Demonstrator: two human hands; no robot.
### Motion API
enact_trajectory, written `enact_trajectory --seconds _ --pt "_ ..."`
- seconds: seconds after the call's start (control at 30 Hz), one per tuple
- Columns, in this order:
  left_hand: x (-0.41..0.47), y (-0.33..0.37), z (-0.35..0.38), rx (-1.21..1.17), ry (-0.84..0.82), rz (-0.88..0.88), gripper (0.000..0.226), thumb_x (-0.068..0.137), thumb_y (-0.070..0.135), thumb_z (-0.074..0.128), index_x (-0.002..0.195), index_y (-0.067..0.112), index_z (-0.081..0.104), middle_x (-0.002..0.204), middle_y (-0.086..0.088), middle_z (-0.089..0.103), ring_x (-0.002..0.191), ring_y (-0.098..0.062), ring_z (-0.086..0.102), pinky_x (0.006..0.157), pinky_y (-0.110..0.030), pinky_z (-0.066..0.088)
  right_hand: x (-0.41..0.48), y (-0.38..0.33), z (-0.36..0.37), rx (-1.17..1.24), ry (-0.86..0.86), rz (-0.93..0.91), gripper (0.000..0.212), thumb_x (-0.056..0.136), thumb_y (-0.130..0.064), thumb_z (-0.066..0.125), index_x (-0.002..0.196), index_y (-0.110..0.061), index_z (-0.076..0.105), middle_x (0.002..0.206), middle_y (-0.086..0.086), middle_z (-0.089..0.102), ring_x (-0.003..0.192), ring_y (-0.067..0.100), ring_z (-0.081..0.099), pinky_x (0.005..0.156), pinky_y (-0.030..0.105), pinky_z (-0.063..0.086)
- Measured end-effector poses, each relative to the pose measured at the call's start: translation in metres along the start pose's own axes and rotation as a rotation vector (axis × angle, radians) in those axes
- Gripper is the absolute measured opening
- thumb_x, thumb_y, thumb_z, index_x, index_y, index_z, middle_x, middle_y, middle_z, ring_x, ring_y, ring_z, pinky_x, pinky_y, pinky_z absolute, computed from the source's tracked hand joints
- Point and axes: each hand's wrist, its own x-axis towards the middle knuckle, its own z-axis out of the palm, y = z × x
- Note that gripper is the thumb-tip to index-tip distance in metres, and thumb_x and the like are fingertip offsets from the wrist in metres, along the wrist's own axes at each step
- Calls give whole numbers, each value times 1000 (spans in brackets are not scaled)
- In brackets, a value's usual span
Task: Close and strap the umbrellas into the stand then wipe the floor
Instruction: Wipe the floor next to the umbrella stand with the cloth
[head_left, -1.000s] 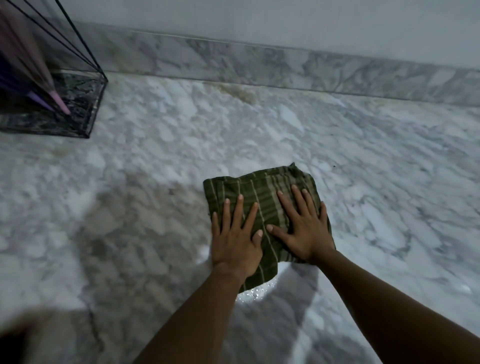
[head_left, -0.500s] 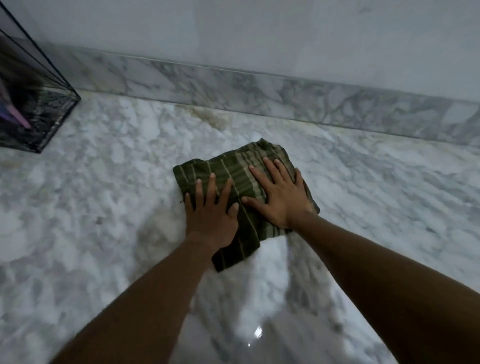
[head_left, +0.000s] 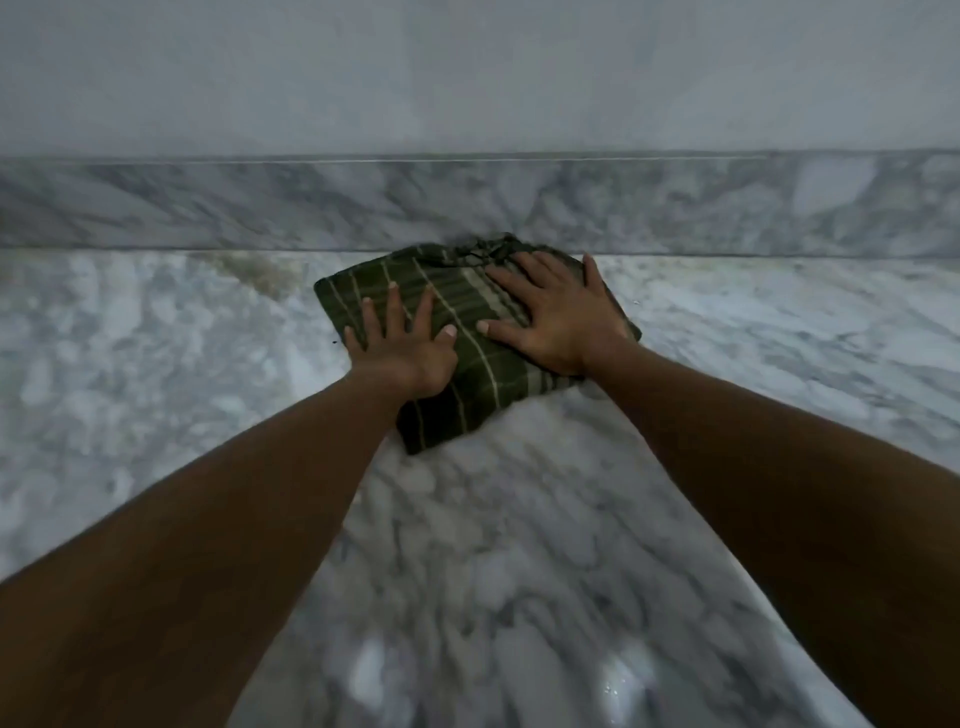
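Grey-white marble floor (head_left: 519, 545) fills the view, running out to a marble skirting strip (head_left: 208, 208) along the foot of a pale wall (head_left: 467, 73) at the far side.

Fingers come first: those of the left hand (head_left: 402, 353) are spread wide and pressed flat, tips pointing toward the wall, thumb angled out to the right. Those of the right hand (head_left: 558, 314) are also splayed and flat, with the thumb reaching left until it lies just beside the left thumb — the two nearly meet but a sliver of cloth shows between them. Neither hand grips anything; both palms bear down on a folded dark-green cloth with pale stripes (head_left: 467, 364).

That cloth lies on the floor at the centre of the view, its far edge bunched up against the skirting and its near corner poking out toward the viewer between the two wrists. Both bare forearms stretch in from the near corners of the frame.

To the left of the cloth, where floor meets skirting, sits a brownish stain (head_left: 260, 267). Near the bottom edge — close to the viewer — bright wet glints (head_left: 618, 686) shine on the marble.
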Motion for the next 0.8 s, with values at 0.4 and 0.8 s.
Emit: enact_trajectory --seconds 0.4,0.8 --pt "-52 222 62 69 -26 359 62 102 55 14 155 39 -14 163 0 -28 149 -31 -27 118 -56 -16 -143 188 -31 13 58 383 88 81 -90 18 157 -46 15 169 -3 12 155 17 7 120 62 -3" --pt "-188 262 145 108 36 722 63 102 55 20 158 37 -1 167 -1 -15 152 -29 -18 120 -56 -11 -343 189 -25 7 51 705 90 80 -92 15 157 -46 8 169 -3 8 156 18 4 120 64 -3"
